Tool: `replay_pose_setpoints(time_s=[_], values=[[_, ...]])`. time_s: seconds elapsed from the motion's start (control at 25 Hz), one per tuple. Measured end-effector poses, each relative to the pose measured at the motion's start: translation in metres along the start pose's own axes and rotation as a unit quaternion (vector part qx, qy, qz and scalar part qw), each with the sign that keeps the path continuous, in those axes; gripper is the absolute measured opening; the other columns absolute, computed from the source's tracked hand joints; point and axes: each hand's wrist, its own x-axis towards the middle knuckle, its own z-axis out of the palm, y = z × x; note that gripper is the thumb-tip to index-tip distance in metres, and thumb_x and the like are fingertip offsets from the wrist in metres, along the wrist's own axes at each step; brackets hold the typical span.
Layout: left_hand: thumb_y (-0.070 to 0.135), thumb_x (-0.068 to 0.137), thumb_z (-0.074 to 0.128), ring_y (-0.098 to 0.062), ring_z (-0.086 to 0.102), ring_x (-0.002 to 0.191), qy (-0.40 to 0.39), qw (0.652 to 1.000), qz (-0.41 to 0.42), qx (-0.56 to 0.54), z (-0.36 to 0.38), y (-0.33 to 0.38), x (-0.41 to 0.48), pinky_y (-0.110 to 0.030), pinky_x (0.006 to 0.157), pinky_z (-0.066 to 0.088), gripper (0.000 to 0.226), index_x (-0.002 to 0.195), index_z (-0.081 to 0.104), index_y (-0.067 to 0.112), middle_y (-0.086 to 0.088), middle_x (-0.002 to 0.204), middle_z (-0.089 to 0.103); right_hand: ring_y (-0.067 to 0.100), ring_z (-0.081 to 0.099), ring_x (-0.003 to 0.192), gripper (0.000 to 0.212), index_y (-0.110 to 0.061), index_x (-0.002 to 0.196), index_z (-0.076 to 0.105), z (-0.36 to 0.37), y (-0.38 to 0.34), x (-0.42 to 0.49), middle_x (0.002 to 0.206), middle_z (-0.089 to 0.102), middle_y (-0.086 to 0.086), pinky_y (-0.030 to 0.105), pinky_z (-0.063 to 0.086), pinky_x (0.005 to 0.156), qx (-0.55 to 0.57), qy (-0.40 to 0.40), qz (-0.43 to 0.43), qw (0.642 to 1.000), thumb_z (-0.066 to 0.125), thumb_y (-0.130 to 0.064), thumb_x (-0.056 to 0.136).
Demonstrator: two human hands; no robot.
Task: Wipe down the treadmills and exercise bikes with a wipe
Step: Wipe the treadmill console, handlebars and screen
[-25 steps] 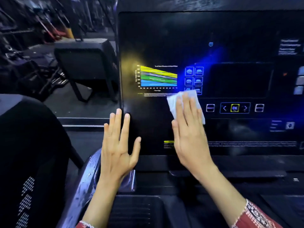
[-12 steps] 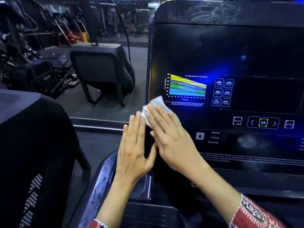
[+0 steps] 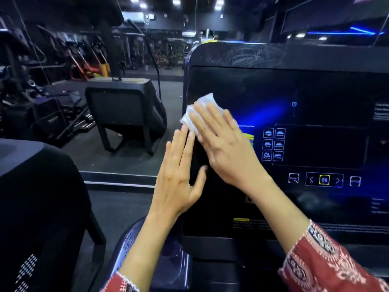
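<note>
A large black treadmill console (image 3: 305, 85) with lit icons and an OK button fills the right half of the view. My right hand (image 3: 225, 148) lies flat on its left part, pressing a white wipe (image 3: 202, 108) against the screen; the wipe sticks out beyond my fingertips near the console's left edge. My left hand (image 3: 179, 175) rests flat with fingers together on the console's left edge, just below and left of the right hand, holding nothing. The coloured chart on the screen is mostly hidden under my right hand.
A neighbouring black machine console (image 3: 31, 197) bulks at the lower left. Another machine's housing (image 3: 126, 110) stands on the dark gym floor behind. Weights and racks (image 3: 52, 70) crowd the far left. A dark handrail (image 3: 130, 245) curves below my left wrist.
My right hand slid the wipe left across the screen and then up along the console's left edge. My left hand kept to the left edge. The view tilted upward, showing more of the gym.
</note>
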Motion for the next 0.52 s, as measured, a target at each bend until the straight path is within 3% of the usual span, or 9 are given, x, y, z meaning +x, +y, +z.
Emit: replay_pose_setpoints(time_s=[0.08, 0.24, 0.32, 0.44, 0.52], values=[[0.022, 0.09, 0.049, -0.028, 0.016, 0.145, 0.005, 1.0, 0.006, -0.008, 0.004, 0.004, 0.015, -0.034, 0.12, 0.009, 0.061, 0.142, 0.034, -0.006, -0.018, 0.153, 0.023, 0.028, 0.028, 0.142, 0.049, -0.004, 0.146, 0.036, -0.01, 0.028, 0.017, 0.152, 0.035, 0.011, 0.036, 0.011, 0.116, -0.029, 0.032, 0.053, 0.998, 0.027, -0.015, 0.098], [0.021, 0.091, 0.049, -0.028, 0.018, 0.144, 0.006, 0.999, 0.04, 0.008, 0.011, 0.011, 0.03, -0.034, 0.12, 0.008, 0.057, 0.14, 0.039, -0.004, -0.018, 0.151, 0.029, 0.028, 0.012, 0.147, 0.05, -0.006, 0.151, 0.021, -0.017, 0.033, -0.037, 0.158, 0.019, 0.009, 0.031, -0.001, 0.118, -0.025, 0.068, 0.214, 0.974, 0.028, -0.015, 0.102], [0.022, 0.09, 0.049, -0.028, 0.021, 0.143, 0.011, 0.998, 0.058, 0.024, 0.014, 0.011, 0.034, -0.034, 0.12, 0.01, 0.057, 0.139, 0.041, -0.004, -0.017, 0.151, 0.03, 0.028, 0.012, 0.147, 0.051, -0.006, 0.15, 0.025, -0.012, 0.015, -0.047, 0.158, 0.021, 0.009, 0.035, 0.001, 0.119, -0.003, 0.054, 0.17, 0.984, 0.028, -0.019, 0.101], [0.026, 0.089, 0.049, -0.027, 0.021, 0.142, 0.021, 0.998, 0.058, 0.028, 0.013, 0.012, 0.047, -0.034, 0.119, 0.009, 0.06, 0.14, 0.039, -0.005, -0.016, 0.151, 0.028, 0.026, 0.024, 0.143, 0.052, -0.006, 0.146, 0.036, -0.012, 0.035, -0.002, 0.154, 0.033, 0.008, 0.038, 0.012, 0.116, -0.023, 0.024, 0.019, 0.999, 0.031, -0.017, 0.096], [0.028, 0.089, 0.048, -0.027, 0.021, 0.142, 0.028, 0.998, 0.046, 0.028, 0.011, 0.011, 0.057, -0.034, 0.119, 0.009, 0.062, 0.141, 0.038, -0.004, -0.016, 0.151, 0.028, 0.027, 0.028, 0.141, 0.052, -0.007, 0.146, 0.037, -0.019, 0.052, 0.028, 0.153, 0.035, 0.008, 0.042, 0.018, 0.113, -0.04, 0.058, 0.064, 0.995, 0.03, -0.019, 0.096]])
